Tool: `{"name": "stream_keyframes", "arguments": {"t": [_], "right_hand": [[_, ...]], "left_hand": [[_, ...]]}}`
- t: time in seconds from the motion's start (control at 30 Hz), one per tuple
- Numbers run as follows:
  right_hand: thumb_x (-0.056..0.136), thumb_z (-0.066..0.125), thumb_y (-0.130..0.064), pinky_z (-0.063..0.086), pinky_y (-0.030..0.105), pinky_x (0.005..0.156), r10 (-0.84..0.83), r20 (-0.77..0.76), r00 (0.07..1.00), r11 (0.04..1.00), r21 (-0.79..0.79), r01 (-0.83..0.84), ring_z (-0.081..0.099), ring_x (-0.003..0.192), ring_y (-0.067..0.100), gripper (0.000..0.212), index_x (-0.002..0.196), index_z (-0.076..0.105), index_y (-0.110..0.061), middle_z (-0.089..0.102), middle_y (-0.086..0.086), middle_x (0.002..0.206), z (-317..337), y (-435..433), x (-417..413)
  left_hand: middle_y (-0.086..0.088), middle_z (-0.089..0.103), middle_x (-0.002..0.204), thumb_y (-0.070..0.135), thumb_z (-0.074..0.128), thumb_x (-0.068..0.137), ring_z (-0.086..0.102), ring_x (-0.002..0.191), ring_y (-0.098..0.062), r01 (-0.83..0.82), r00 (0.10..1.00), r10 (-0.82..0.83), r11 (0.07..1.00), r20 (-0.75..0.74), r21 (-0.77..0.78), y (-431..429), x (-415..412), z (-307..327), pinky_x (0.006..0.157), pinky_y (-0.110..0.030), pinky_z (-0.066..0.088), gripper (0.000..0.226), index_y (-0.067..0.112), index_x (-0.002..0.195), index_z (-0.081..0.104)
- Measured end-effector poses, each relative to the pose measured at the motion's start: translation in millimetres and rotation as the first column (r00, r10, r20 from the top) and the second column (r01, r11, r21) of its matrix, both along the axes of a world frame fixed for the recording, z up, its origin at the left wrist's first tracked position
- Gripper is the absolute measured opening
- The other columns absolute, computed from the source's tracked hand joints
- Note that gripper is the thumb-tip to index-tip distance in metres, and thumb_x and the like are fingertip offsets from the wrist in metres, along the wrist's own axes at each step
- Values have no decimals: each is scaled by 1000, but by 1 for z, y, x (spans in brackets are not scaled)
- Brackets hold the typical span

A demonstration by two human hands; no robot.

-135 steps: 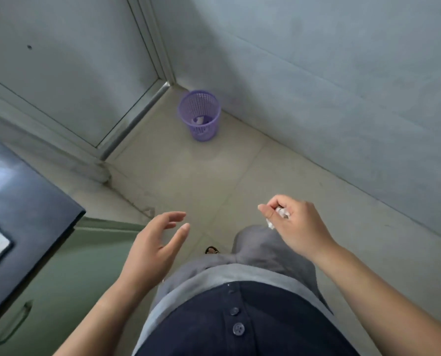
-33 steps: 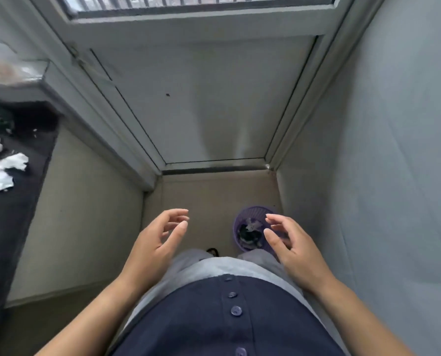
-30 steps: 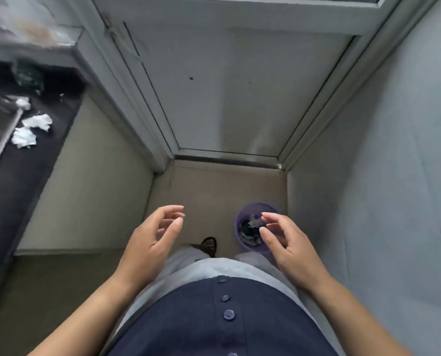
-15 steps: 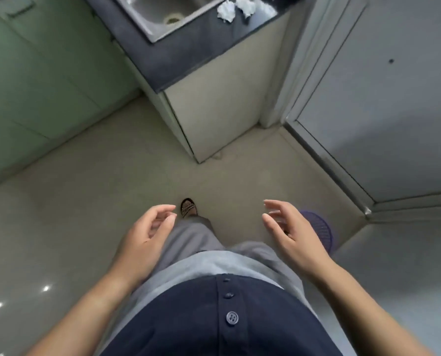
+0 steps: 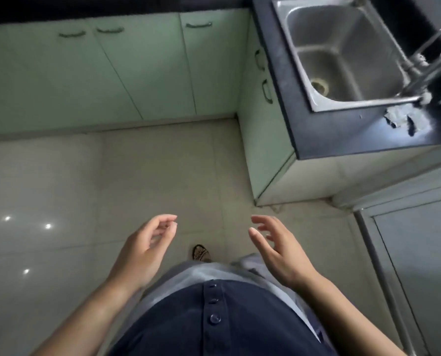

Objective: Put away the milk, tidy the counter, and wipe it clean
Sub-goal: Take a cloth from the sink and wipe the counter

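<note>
My left hand (image 5: 143, 249) and my right hand (image 5: 278, 249) hang open and empty in front of my waist, above the tiled floor. The dark counter (image 5: 342, 134) runs along the upper right, far from both hands. On it, right of the sink's front corner, lie crumpled white tissues (image 5: 404, 118), blurred by motion. A steel sink (image 5: 301, 55) is set into the counter. No milk is in view.
Pale green cabinet doors (image 5: 142, 70) line the far wall and the counter's side. A tap (image 5: 419, 60) stands at the sink's right. A grey door (image 5: 419, 265) is at the right. One sandalled foot (image 5: 200, 252) shows between my hands on the glossy floor (image 5: 60, 201).
I dropped the tissue from my right hand into the purple bin, then turned left. The bin has left the view and the sink and counter now show at the upper right.
</note>
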State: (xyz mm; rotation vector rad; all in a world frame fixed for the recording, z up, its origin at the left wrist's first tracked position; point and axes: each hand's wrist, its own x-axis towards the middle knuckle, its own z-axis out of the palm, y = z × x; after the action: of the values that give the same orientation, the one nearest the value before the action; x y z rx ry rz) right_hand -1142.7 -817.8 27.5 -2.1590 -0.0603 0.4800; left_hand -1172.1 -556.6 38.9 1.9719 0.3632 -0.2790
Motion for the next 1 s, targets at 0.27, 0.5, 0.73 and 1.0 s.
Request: {"name": "stream_keyframes", "arguments": {"t": [0.27,0.5,0.73,1.0], "right_hand": [[86,38,-63,48,29,90,205,92,974,978,17,-208,55,107,6,53,120,52,-24,54,-11,115,23,115,121],[80,35,-67,48,30,92,315,-12,949,949,11,-315,56,106,1,55,118,52,-32,52,-23,109,-6,175,202],[85,35,-60,47,33,92,363,33,931,932,-12,-363,53,109,7,54,121,52,-24,52,-11,116,3,255,367],[85,38,-55,48,31,88,316,119,941,947,21,-321,53,109,7,54,122,53,-18,53,-6,122,26,319,522]], "left_hand": [[9,67,104,42,50,80,60,95,6,-246,967,247,969,62,-25,98,54,13,78,-2,41,26,31,101,61],[10,67,105,39,55,88,58,97,9,-365,931,365,931,-21,-3,160,114,-9,75,0,38,18,32,104,61],[12,65,107,42,51,89,57,99,10,-325,946,324,944,22,63,228,270,-3,74,0,38,24,31,108,60],[17,63,106,42,48,87,56,98,9,-214,974,204,971,101,104,283,443,23,76,-1,38,31,28,112,60]]}}
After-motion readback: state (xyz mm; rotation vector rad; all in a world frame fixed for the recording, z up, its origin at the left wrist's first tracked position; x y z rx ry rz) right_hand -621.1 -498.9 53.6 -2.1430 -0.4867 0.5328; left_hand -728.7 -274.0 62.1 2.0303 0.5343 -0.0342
